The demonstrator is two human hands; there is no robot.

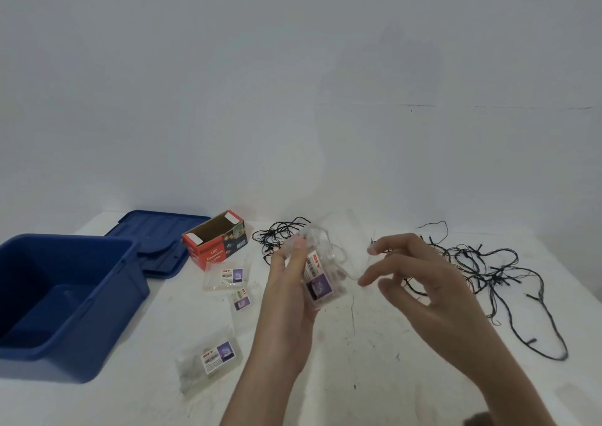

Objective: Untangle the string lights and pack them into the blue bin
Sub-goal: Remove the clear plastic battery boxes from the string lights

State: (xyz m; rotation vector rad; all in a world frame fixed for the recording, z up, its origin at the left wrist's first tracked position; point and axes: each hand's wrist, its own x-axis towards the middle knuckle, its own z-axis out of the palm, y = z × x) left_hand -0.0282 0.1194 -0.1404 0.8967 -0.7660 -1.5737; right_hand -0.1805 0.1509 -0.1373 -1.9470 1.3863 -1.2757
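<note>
My left hand (286,292) holds a clear plastic pack of lights (317,277) with a red and purple label, lifted above the table centre. Just right of it my right hand (420,282) has its fingers spread, thumb and forefinger close around a thin clear wire coming from the pack; whether they pinch it I cannot tell. A tangle of dark string lights (488,272) sprawls on the table at the right, and a smaller dark bunch (277,235) lies behind my left hand. The blue bin (62,308) stands open and empty at the left.
The bin's blue lid (156,240) lies behind it. An open red LED lights carton (215,238) rests beside the lid. Three clear labelled packs (228,277) (241,300) (211,359) lie on the white table (374,360) left of my hands. A white wall rises behind.
</note>
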